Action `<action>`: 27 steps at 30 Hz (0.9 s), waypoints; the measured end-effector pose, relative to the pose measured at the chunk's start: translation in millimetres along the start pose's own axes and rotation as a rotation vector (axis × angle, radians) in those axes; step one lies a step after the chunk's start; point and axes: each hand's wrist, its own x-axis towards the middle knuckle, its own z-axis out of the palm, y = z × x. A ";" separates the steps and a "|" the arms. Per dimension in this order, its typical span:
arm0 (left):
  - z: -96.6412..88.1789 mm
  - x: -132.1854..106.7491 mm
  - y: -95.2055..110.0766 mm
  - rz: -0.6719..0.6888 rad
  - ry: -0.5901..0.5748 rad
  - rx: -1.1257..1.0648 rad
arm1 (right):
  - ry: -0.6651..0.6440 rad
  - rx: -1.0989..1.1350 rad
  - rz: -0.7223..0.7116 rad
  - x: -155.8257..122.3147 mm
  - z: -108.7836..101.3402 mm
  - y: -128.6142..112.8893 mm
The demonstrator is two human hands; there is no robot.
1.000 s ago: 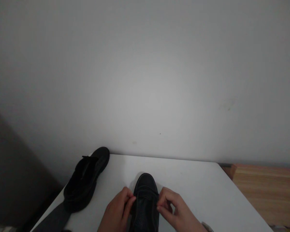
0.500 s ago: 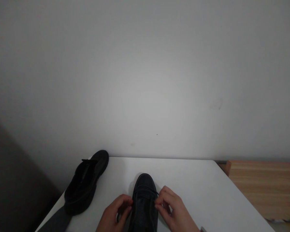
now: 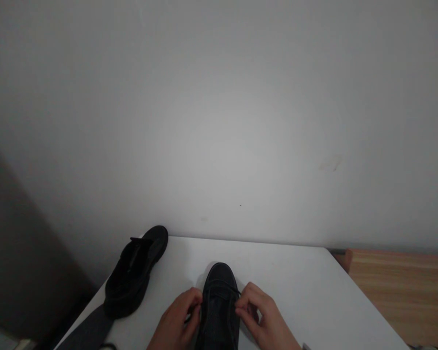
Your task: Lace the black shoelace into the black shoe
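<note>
Both hands, left point(image 3: 177, 321) and right point(image 3: 264, 318), pinch laces of a black shoe point(image 3: 219, 306) on a white table point(image 3: 314, 291) against a grey wall point(image 3: 219, 121).

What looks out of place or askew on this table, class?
The second black shoe lies angled at the white table's far left corner, its side hanging past the edge. The near shoe sits straight between the left hand and right hand.

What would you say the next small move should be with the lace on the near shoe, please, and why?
Probably draw the lace ends outward to snug them. The left hand and right hand each pinch at a side of the near shoe by its front eyelets, and a thin lace shows slack there.
</note>
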 end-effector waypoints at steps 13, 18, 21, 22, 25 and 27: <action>-14.4 8.9 6.4 0.129 0.045 0.379 | 0.010 0.006 -0.001 -1.4 1.1 2.6; -12.0 10.7 9.0 0.128 0.035 0.269 | 0.004 0.004 0.010 -0.5 1.4 3.3; -10.2 11.7 11.4 0.104 0.014 0.230 | 0.007 -0.005 0.008 -0.4 1.5 2.9; -9.8 11.9 12.2 0.098 0.013 0.217 | 0.009 -0.009 0.008 -0.4 1.6 2.9; -9.7 11.8 13.4 0.095 0.054 0.179 | 0.016 -0.032 0.007 -1.4 2.7 3.5; -9.6 10.7 12.9 0.077 0.080 0.152 | 0.035 -0.061 -0.008 -2.8 4.4 4.6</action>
